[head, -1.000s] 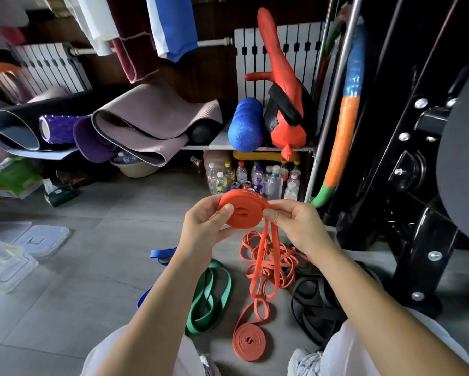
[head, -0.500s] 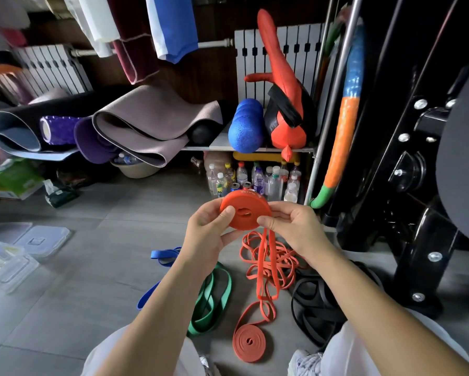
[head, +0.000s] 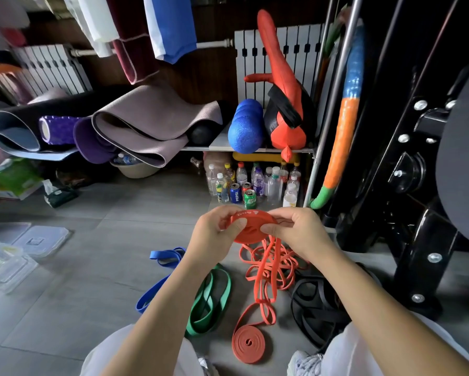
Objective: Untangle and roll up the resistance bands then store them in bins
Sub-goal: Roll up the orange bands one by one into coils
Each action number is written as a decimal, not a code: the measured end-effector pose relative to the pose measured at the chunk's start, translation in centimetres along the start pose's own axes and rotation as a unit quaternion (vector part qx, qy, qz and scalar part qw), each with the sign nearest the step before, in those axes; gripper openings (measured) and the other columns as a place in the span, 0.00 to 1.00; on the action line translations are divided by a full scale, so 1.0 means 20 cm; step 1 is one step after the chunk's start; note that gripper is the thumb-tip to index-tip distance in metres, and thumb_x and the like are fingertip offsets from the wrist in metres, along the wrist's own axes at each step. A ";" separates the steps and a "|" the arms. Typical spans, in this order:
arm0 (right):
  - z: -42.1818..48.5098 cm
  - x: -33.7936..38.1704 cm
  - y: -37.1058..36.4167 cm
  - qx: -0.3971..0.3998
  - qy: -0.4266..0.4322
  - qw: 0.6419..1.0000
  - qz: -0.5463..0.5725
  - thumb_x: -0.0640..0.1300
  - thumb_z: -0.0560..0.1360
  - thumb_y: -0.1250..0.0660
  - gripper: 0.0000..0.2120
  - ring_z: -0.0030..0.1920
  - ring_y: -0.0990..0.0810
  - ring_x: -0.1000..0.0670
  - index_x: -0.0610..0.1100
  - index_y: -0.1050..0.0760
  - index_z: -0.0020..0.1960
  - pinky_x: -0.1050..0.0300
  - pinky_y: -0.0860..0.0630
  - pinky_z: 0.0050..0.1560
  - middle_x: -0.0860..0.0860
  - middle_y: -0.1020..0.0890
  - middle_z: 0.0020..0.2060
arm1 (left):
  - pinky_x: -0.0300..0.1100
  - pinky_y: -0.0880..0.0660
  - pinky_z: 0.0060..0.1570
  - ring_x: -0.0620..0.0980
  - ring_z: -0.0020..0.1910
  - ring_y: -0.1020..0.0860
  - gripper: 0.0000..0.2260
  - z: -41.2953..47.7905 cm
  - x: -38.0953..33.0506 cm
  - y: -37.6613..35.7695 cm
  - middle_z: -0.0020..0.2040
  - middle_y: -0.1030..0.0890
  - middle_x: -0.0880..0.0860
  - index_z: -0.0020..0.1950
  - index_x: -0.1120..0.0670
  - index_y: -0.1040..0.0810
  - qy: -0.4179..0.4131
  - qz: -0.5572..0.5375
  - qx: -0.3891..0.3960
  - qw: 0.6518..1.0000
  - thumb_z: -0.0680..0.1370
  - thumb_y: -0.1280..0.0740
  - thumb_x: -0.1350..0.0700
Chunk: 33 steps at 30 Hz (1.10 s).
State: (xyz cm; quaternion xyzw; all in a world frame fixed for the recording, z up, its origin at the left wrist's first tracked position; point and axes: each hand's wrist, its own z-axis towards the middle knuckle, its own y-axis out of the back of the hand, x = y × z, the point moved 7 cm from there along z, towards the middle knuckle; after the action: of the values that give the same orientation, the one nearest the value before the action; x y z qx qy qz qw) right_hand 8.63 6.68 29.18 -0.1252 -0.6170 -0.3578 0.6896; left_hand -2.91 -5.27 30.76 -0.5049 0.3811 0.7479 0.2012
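Both forearms reach forward over the floor (head: pixel 92 294). The left hand (head: pixel 214 234) curls round the left edge of a coiled orange band (head: pixel 251 229), with the thumb pressed on its face. The right hand (head: pixel 295 232) pinches the coil's right edge, thumb and fingers (head: pixel 284 217) closed on it. Loose orange strands (head: pixel 268 263) (a tangled heap) hang from the coil to the floor. A second rolled orange band (head: pixel 248 343) lies flat between the knees. A green band (head: pixel 211 299) and a blue band (head: pixel 160 283) lie under the left forearm, and a black band (head: pixel 317 305) under the right. Clear bins (head: pixel 8 264) sit far left, well apart.
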 end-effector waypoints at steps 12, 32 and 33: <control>-0.01 -0.01 -0.04 0.042 0.000 0.995 -0.094 0.41 0.68 0.24 0.14 0.37 0.17 0.58 0.61 0.18 0.39 0.62 0.21 0.42 0.60 0.16 0.36 | 0.37 0.30 0.47 0.50 0.49 0.22 0.09 -0.04 -0.05 -0.05 0.51 0.18 0.49 0.57 0.52 0.22 -0.050 0.251 0.019 0.966 0.78 0.35 0.56; 0.01 0.03 0.05 -0.019 0.008 0.997 0.076 0.40 0.66 0.25 0.11 0.44 0.16 0.58 0.53 0.19 0.44 0.69 0.23 0.44 0.58 0.15 0.39 | 0.38 0.22 0.35 0.43 0.39 0.18 0.10 -0.02 0.00 0.02 0.42 0.17 0.51 0.46 0.48 0.19 0.065 -0.187 -0.036 0.979 0.76 0.33 0.63; 0.01 0.04 0.06 -0.027 0.014 0.997 0.065 0.41 0.66 0.25 0.10 0.44 0.16 0.58 0.54 0.19 0.44 0.68 0.23 0.44 0.58 0.15 0.39 | 0.38 0.22 0.34 0.44 0.39 0.17 0.10 -0.02 0.00 0.02 0.41 0.17 0.50 0.45 0.48 0.19 0.069 -0.204 -0.039 0.976 0.76 0.33 0.63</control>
State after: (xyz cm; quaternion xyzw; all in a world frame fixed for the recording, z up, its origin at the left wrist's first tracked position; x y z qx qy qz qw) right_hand 9.17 7.40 30.28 -0.1790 -0.5875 -0.3305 0.7167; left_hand -3.05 -5.81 30.76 -0.6296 0.2535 0.6689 0.3030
